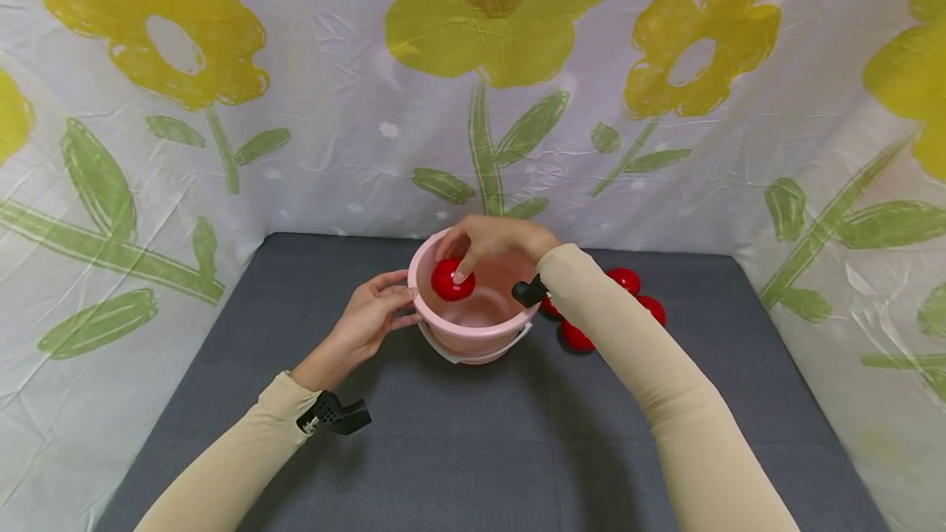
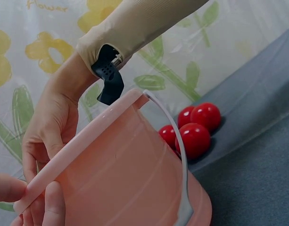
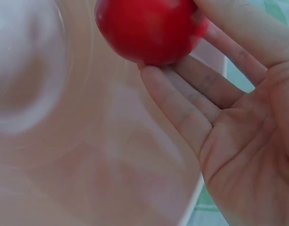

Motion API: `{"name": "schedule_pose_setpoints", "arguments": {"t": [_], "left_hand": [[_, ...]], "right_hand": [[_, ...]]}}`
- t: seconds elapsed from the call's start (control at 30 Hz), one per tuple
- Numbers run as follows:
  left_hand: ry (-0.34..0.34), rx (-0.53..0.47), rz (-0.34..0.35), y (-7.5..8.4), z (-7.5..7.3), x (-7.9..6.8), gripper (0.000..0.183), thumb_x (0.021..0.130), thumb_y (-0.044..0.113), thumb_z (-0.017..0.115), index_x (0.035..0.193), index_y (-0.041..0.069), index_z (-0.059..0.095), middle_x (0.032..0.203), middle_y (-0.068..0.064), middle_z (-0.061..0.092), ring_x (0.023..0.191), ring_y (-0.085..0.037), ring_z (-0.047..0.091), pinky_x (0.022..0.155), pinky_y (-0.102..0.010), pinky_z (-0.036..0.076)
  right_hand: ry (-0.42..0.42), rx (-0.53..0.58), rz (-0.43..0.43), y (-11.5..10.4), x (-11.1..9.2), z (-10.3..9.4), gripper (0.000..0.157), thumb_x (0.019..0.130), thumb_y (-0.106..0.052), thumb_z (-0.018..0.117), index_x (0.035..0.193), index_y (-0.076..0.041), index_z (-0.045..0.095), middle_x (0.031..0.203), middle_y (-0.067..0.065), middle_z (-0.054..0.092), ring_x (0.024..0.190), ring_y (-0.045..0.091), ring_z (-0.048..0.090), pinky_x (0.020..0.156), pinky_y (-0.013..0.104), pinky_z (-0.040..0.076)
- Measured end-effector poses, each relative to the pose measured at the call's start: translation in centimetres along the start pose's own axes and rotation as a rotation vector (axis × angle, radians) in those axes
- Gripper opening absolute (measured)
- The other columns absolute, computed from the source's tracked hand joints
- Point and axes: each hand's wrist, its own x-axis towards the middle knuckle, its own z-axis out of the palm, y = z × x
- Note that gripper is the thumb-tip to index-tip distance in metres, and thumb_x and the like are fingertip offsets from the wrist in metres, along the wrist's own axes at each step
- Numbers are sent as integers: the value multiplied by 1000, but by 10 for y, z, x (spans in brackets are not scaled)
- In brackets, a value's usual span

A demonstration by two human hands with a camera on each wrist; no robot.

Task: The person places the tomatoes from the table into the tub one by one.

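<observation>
A pink bucket with a pale handle stands on the dark table. My left hand holds its rim at the left side, thumb on the near side of the edge and fingers around it in the left wrist view. Reaching over the rim, my right hand grips a glossy red ball between thumb and fingers. That ball is over the bucket's opening, and the pink inner wall shows behind it in the right wrist view. The bucket's bottom inside, as far as it shows, is bare.
Several more red balls lie grouped on the table just right of the bucket, partly hidden by my right forearm in the head view. A white curtain with yellow flowers hangs along the back and sides.
</observation>
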Motion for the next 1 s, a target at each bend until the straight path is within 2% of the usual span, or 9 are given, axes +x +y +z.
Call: {"name": "schedule_pose_setpoints", "arguments": {"t": [0.2,0.4,0.7,0.77,0.9,1.0], "left_hand": [[6,7,-3,1,1,0,55,96,6,59,145,1,35,100,-3,64,83,-11,65,73,-28,63],[0,2,0,0,-1,0,56,96,5,59,146,-2,34,100,-3,63,82,-10,64,72,-26,62],[-27,-18,20,-5,1,0,51,98,7,54,142,-6,34,122,-14,53,80,-8,65,73,-24,62],[-28,-19,26,-5,2,1,49,98,7,53,142,-5,34,121,-13,53,79,-8,65,73,-24,62],[-37,-12,34,-6,2,1,49,98,6,53,142,-7,35,106,-6,59,77,-7,65,71,-23,62],[-51,-4,38,-5,1,2,51,98,6,54,143,-9,35,99,-3,63,76,-7,64,70,-21,61]], "right_hand": [[14,9,-25,0,1,0,35,88,-10,73,122,-8,68,124,10,69,116,24,63,100,32,55],[42,20,-43,-1,-1,-3,34,87,-10,75,120,-8,70,122,9,70,114,20,64,101,31,54],[68,11,-96,-6,-11,-10,35,88,-9,73,123,-6,69,123,13,70,115,23,66,102,33,54],[88,20,-112,-6,-16,-13,35,88,-7,71,123,-4,68,123,15,70,114,24,66,100,34,56],[132,33,-130,-2,-29,-24,33,89,-5,69,122,-1,67,122,19,69,113,27,67,97,36,57],[164,52,-113,3,-42,-34,34,88,-4,70,122,0,67,123,21,67,115,29,66,97,37,57]]}}
